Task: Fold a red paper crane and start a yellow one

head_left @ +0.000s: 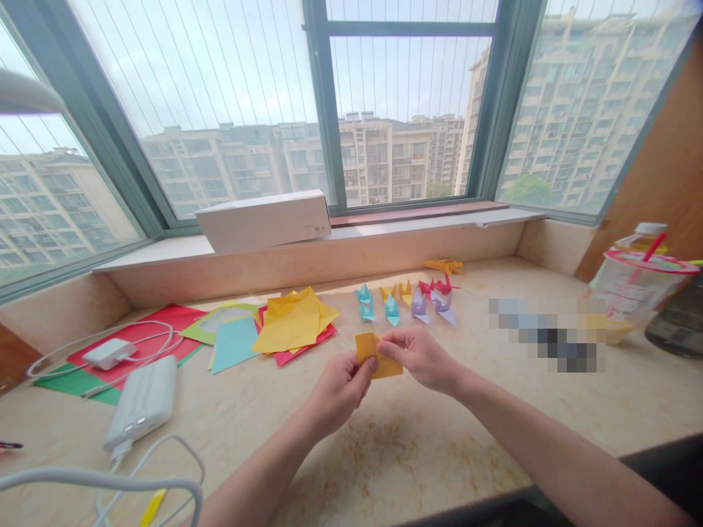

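Both of my hands hold a small folded piece of orange paper [369, 348] just above the marble counter [439, 439]. My left hand [337, 391] pinches its lower left side with thumb and fingers closed. My right hand [420, 355] pinches the top right edge. Just beyond the hands lie several small folded paper figures [409, 296] in blue, yellow, purple and red. To the left of them sits a loose pile of yellow paper sheets [294, 322] on red and blue ones.
A white power bank [143, 401] with white cables lies at the left, near a white charger [107, 353] on red and green sheets. A white box [263, 219] rests on the window sill. A plastic cup with a straw [637, 285] stands at the right.
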Demonstrator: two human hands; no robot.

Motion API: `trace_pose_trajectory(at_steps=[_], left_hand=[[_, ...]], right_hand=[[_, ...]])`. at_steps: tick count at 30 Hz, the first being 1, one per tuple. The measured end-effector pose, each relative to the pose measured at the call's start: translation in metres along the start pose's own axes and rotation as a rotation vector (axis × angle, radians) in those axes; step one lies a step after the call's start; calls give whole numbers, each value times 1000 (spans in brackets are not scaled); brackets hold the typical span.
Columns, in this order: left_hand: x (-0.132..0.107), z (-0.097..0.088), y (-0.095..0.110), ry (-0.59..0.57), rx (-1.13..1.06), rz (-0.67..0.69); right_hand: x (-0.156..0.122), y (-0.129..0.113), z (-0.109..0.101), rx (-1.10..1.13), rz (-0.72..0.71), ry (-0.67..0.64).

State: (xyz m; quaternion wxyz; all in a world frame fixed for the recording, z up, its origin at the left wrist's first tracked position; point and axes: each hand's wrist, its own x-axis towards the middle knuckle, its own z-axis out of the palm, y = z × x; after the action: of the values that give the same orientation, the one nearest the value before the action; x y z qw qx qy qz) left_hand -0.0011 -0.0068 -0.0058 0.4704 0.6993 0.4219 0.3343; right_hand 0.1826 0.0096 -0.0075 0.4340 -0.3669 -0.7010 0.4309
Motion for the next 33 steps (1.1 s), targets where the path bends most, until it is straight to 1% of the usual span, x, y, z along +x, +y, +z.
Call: trace_pose_trajectory(at_steps=[4, 6, 8, 10, 11, 13, 14, 15, 16, 21, 24, 26, 29, 33], left_hand=[[0, 2, -3, 27, 59, 61], [1, 1, -3, 30, 78, 89], [2, -2, -3, 1, 92, 109], [2, -7, -3, -76, 100, 122], [2, -10, -3, -127, 101, 124], [2, -16, -2, -224, 96, 131], [2, -18, -2, -256, 90, 137], [1, -20, -2, -271, 80, 142], [1, -21, -2, -276, 66, 143], [-2, -18, 0, -245, -54, 80], [-1, -13, -2, -147, -67, 67], [0, -11, -3, -90, -76, 55], [2, -11, -4, -39, -120, 54], [3, -13, -3, 4, -149, 70]], right_hand=[[-4, -1, 4, -241, -149, 139], [-4, -2, 3, -302, -198, 161], [-4, -1, 0, -379, -225, 146], [-4, 0, -4, -478, -249, 72], [-4, 1, -6, -499, -249, 3], [-5, 3, -8, -454, -202, -167], [-6, 3, -7, -407, -169, -231], [-6, 4, -7, -369, -140, -264], [-7, 4, -6, -350, -126, -268], [-7, 5, -2, -381, -170, -170], [-5, 9, 1, -343, -188, -160], [-6, 11, 3, -255, -156, -189], [-8, 11, 6, -145, -85, -244], [-9, 4, 5, -149, 10, -243]])
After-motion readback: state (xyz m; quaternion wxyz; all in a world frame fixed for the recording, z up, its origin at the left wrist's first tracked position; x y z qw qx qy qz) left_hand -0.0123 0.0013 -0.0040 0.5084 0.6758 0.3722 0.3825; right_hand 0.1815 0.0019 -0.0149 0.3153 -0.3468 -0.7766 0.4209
